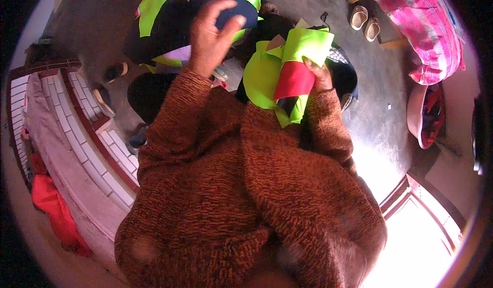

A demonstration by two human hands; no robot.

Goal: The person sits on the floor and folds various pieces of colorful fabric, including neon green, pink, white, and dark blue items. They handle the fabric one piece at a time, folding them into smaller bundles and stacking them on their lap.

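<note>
My right hand (321, 76) is closed on a neon yellow-green and red piece of cloth (295, 80) in front of my chest. The thumb lies over the edge of the red part, and the cloth's loose flaps hang below and to the left. My left hand (211, 40) is raised to the left of it, its thumb and fingers apart and nothing visible between them. Just beyond the left hand lies a heap of cloth (172, 23) in dark navy, neon yellow-green and pale lilac. Dark cloth shows behind the held piece, partly hidden by it.
At the far right a pink checked cloth (416, 26) drapes over wooden-legged furniture, with a pair of pale clogs (365, 23) beside it. A pink basin (417, 114) stands at the right. On the left are a white-tiled ledge (84, 139), a red cloth (54, 213) and several dark shoes (114, 72).
</note>
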